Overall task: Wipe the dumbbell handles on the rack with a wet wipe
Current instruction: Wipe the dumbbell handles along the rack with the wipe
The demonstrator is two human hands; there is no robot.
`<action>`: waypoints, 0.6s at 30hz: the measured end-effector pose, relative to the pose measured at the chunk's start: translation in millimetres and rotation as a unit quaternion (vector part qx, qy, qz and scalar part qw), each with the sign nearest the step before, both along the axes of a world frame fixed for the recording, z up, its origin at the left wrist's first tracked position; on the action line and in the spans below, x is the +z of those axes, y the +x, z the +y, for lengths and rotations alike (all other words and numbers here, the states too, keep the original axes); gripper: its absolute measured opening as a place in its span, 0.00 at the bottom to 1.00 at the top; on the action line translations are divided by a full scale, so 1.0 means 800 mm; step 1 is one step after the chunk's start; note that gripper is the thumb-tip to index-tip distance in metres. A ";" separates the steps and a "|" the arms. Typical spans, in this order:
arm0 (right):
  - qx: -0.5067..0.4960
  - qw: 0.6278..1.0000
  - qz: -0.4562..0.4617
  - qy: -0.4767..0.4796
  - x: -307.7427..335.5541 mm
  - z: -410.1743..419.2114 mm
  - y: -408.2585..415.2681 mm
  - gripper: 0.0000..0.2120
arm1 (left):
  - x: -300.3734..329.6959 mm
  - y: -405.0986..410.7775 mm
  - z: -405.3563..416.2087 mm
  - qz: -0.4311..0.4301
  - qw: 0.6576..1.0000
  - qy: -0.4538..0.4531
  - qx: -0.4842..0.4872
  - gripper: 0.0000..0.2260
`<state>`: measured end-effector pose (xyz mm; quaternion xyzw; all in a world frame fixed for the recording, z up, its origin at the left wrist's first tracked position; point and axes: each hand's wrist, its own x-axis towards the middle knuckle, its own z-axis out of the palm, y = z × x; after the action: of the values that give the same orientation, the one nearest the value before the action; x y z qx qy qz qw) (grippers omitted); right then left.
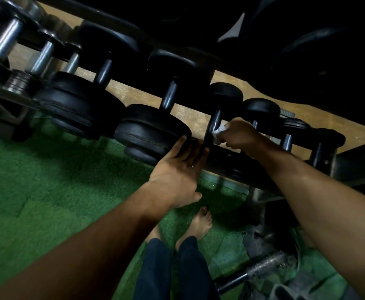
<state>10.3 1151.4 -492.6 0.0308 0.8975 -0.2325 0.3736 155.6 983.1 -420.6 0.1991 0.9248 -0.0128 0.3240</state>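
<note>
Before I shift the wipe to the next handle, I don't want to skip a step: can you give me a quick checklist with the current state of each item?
1. White wet wipe gripped in right hand: ok.
2. Wipe touching the black dumbbell handle: ok.
3. Left hand resting flat near that dumbbell's front end on the black metal rack: ok.
4. Handle wiped all round: cannot tell.
5. Next small dark handle to the right unobstructed: ok.

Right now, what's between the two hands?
In the head view, a dark dumbbell handle runs between them. The right hand presses a white wipe against it; the left hand rests flat near its lower end.
</note>
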 end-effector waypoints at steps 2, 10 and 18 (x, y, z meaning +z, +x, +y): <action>-0.050 0.997 -0.056 -0.015 -0.003 0.000 0.003 0.11 | -0.001 0.000 0.000 0.002 1.000 0.001 0.001 0.47; -0.162 0.963 -0.188 -0.107 0.007 -0.007 0.012 0.07 | -0.004 0.001 0.001 0.005 1.000 -0.008 -0.004 0.48; -0.400 0.889 -0.095 -0.203 -0.012 -0.011 -0.005 0.14 | 0.001 0.001 0.001 0.011 1.000 -0.013 -0.011 0.47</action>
<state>6.3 1143.0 -502.0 0.3325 0.7028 -0.5348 0.3310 156.7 983.7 -419.5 0.2046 0.9259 -0.0307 0.3161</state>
